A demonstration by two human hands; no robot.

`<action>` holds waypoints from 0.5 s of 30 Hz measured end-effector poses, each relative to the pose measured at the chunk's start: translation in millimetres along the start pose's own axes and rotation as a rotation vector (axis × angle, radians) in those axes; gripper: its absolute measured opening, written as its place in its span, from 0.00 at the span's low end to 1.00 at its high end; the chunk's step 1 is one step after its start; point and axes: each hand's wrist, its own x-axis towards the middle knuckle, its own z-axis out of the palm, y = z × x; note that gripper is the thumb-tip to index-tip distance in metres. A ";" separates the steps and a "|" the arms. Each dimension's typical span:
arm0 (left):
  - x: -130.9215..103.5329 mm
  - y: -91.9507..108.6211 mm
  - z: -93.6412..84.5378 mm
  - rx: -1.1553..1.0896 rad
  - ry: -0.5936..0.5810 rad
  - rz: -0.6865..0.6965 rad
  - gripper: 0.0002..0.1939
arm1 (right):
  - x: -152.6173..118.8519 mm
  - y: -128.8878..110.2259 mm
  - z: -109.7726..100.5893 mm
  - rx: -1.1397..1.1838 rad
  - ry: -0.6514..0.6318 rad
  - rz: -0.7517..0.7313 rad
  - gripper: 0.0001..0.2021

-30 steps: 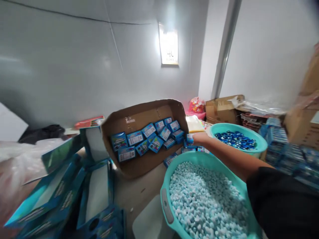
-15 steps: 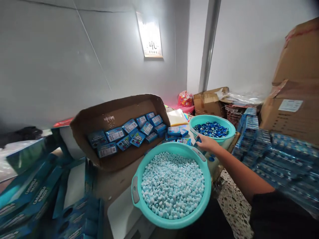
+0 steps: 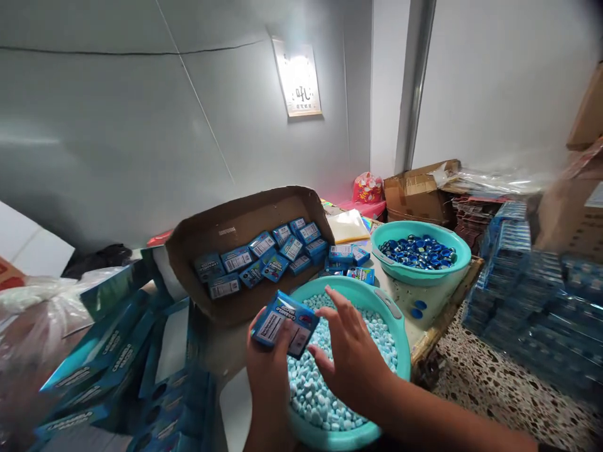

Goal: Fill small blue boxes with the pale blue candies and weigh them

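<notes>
A small blue candy box (image 3: 276, 323) with printed sides is tilted in my left hand (image 3: 268, 367), the thumb across its printed face. My right hand (image 3: 355, 355) is just right of the box, fingers spread, with nothing visible in it. The fingertips are close to the box's right end; I cannot tell if they touch it. Beneath both hands stands a turquoise basin (image 3: 402, 351) full of pale blue and white candies (image 3: 313, 402), partly covered by my hands and forearms.
A cardboard box (image 3: 245, 216) lying behind holds several blue boxes. Another turquoise basin (image 3: 464, 251), with shiny blue round pieces, stands right near the table edge (image 3: 445, 320). Two blue discs (image 3: 417, 309) lie beside it. Blue cartons (image 3: 113, 351) are left; stacked clear-wrapped trays (image 3: 532, 320) are right.
My right hand has come from beside the far basin to above the candies. My left hand has entered view holding the blue box. The view has shifted left.
</notes>
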 end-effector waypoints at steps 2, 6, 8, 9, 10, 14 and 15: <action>16.9 -5.1 -0.2 -0.037 0.031 -0.019 0.30 | -6.9 6.6 6.9 -0.171 -0.135 -0.057 0.30; 33.0 -14.1 -1.0 -0.075 -0.082 -0.065 0.33 | -9.4 25.5 21.4 -0.208 -0.522 -0.173 0.39; 30.7 -16.0 -0.8 -0.083 -0.157 -0.106 0.35 | -0.5 37.8 25.0 -0.238 -0.628 -0.224 0.39; 28.3 -16.2 -1.0 -0.083 -0.186 -0.122 0.35 | 6.3 44.9 24.2 -0.262 -0.656 -0.245 0.39; 25.9 -16.2 -1.3 -0.079 -0.204 -0.129 0.35 | 14.2 52.6 21.6 -0.292 -0.668 -0.261 0.38; 21.3 -18.6 -2.6 -0.080 -0.154 -0.102 0.32 | 48.5 84.2 1.3 -0.391 -0.641 -0.151 0.40; 21.5 -20.4 -2.7 -0.088 -0.145 -0.092 0.32 | 56.0 90.6 -3.1 -0.398 -0.647 -0.089 0.41</action>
